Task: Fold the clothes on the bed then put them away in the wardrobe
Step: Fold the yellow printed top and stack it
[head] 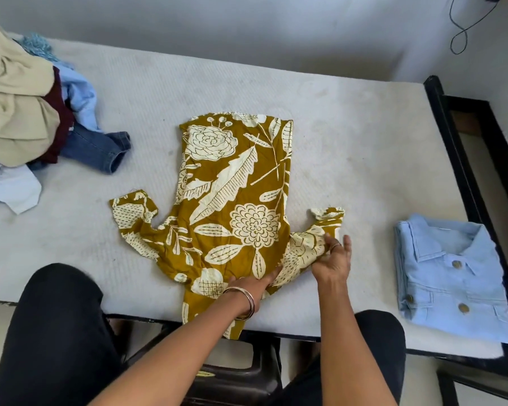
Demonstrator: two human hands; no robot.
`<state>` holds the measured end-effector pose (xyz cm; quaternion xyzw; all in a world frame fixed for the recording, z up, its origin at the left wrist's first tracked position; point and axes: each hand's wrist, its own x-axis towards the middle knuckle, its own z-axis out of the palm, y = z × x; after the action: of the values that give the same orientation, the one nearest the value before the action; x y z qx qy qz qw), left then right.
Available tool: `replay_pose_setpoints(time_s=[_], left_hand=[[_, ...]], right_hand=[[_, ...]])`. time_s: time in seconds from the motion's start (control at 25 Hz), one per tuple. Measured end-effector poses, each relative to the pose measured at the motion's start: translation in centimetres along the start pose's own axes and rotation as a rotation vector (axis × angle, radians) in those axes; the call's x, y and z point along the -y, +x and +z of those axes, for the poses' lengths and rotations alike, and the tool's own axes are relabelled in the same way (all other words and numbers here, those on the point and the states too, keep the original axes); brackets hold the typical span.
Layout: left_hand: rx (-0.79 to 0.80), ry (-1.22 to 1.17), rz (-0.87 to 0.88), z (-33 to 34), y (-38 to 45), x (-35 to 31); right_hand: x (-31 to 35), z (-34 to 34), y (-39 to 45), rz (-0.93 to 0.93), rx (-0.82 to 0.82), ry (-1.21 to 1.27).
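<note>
A mustard-yellow top with a cream flower print (232, 200) lies spread flat in the middle of the bed (349, 159), both short sleeves out to the sides. Its near end hangs a little over the front edge. My left hand (252, 284), with bangles on the wrist, presses flat on the cloth beside the right sleeve's base. My right hand (333, 259) pinches that right sleeve between thumb and fingers. A folded light-blue buttoned shirt (452, 276) rests at the bed's right end.
A heap of unfolded clothes (27, 112), beige, maroon, light blue and denim, sits at the left end. A black bed frame (464, 177) borders the right side. A dark stool (232, 379) stands between my knees below the bed edge. A black cable (464, 27) hangs on the wall.
</note>
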<state>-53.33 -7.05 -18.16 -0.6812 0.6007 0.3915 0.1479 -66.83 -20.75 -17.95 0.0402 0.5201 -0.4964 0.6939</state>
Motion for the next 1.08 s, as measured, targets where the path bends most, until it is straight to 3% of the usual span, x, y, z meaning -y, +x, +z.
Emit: replay_pose_setpoints(time_s=[0.12, 0.24, 0.36, 0.44, 0.52, 0.56, 0.64, 0.68, 0.76, 0.8, 0.84, 0.92, 1.0, 1.08], left_hand=[[0.123, -0.113, 0.058, -1.3, 0.5, 1.1], [0.189, -0.814, -0.044, -3.6, 0.2, 3.3], [-0.213, -1.311, -0.274, -6.0, -0.8, 5.8], [-0.404, -1.636, -0.389, -6.9, -1.8, 8.7], [-0.435, -1.825, -0.478, -6.8, -2.5, 12.3], [-0.425, -1.829, -0.512, -6.4, -2.7, 14.0], [-0.483, -1.713, -0.636, -5.2, -2.3, 15.7], [-0.525, -1.556, -0.741, -4.7, -1.9, 15.8], [-0.701, -0.969, -0.934, -4.1, -1.2, 14.7], [-0.793, -0.667, -0.898, -4.4, -0.9, 13.7], [-0.861, -0.413, -0.742, -5.0, -0.4, 12.5], [-0.828, -0.122, -0.328, -6.7, 0.9, 10.0], [-0.702, -0.045, -0.076, -8.0, 3.0, 8.4], [-0.552, -0.15, -0.028, -9.3, 5.5, 7.7]], right_hand=[[1.1, 1.3, -1.2, -0.25, 0.076, -0.037], [-0.9, 2.8, -4.0, -0.58, 0.229, -0.435], [-6.0, 3.1, -6.7, -1.025, 0.461, -1.169], [-9.8, 2.5, -7.7, -1.274, 0.714, -1.685], [-12.5, 1.2, -7.8, -1.089, 1.005, -2.157], [-13.1, 0.6, -7.8, -0.93, 1.091, -2.279], [-13.1, -0.1, -7.7, -0.817, 1.128, -2.213], [-12.7, -0.1, -7.6, -0.784, 1.106, -2.114], [-11.3, 0.5, -7.4, -0.701, 1.0, -1.981], [-10.4, 1.3, -7.1, -0.698, 0.927, -1.929], [-9.4, 2.2, -6.6, -0.722, 0.843, -1.867], [-7.5, 4.4, -4.9, -0.813, 0.675, -1.73], [-6.1, 6.8, -2.6, -0.841, 0.508, -1.652], [-5.2, 9.5, 1.1, -0.772, 0.379, -1.633]])
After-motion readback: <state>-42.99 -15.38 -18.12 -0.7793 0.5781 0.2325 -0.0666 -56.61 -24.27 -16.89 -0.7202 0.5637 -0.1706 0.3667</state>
